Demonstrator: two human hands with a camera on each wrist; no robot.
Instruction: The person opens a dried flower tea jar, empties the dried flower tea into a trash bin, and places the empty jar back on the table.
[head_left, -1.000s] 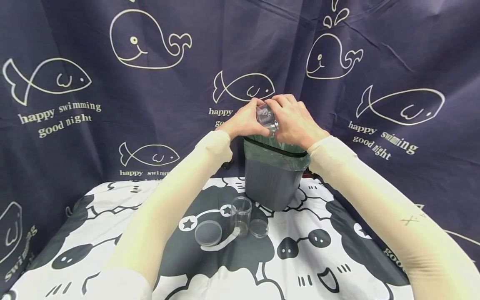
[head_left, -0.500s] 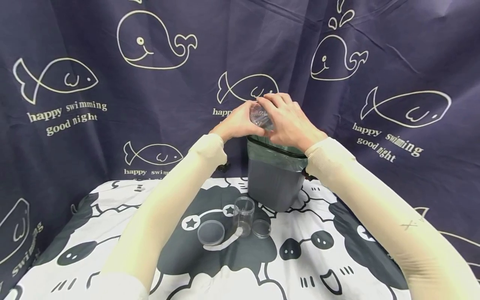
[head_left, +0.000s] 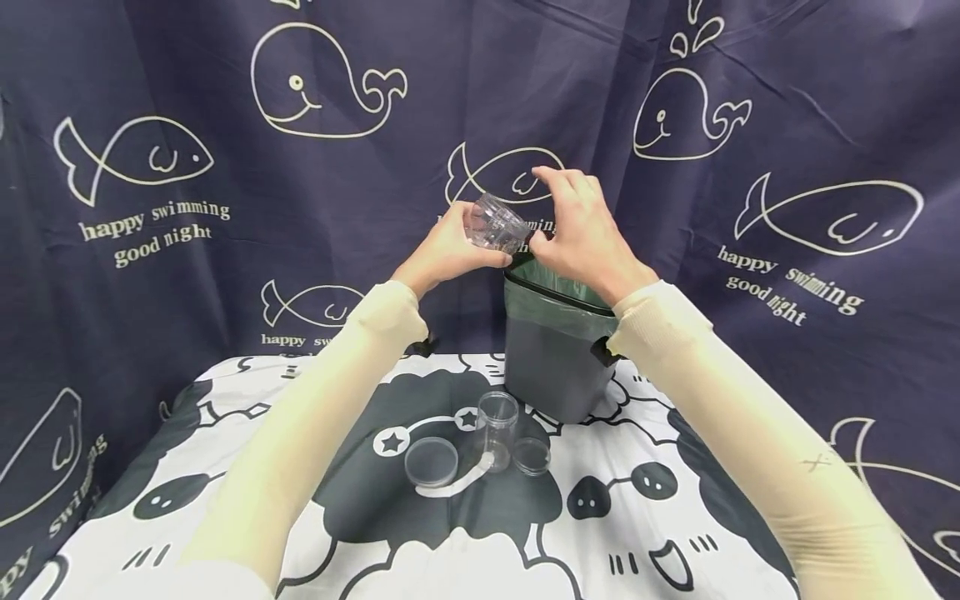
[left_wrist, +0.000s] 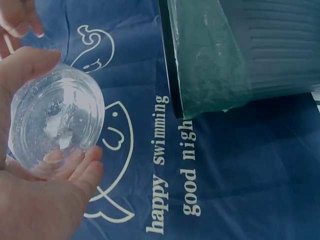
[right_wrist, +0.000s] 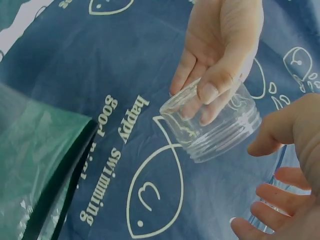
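A small clear jar point(head_left: 498, 223) with a threaded mouth hangs tilted above the left edge of the bin, in the grip of my left hand point(head_left: 452, 247). In the right wrist view the left thumb and fingers wrap the jar's base, and its threaded rim point(right_wrist: 227, 142) points toward my right hand point(head_left: 588, 233). That right hand holds nothing; its fingers are spread and bent, with the thumb near the rim. A grey bin point(head_left: 555, 358) with a green liner point(head_left: 558, 287) stands below the right hand. Through the jar's round end point(left_wrist: 57, 120), bright reflections show in the left wrist view.
On the patterned tablecloth point(head_left: 465, 567) stand a taller clear jar point(head_left: 498, 433), a round lid point(head_left: 432, 462) to its left and a smaller clear lid point(head_left: 531, 456) to its right. A dark blue curtain point(head_left: 405, 250) with fish and whales hangs behind.
Both hands were on the jar; the right hand has let go and spread its fingers. My left hand has moved left with the jar, tipping its mouth rightward. The head view has shifted slightly.
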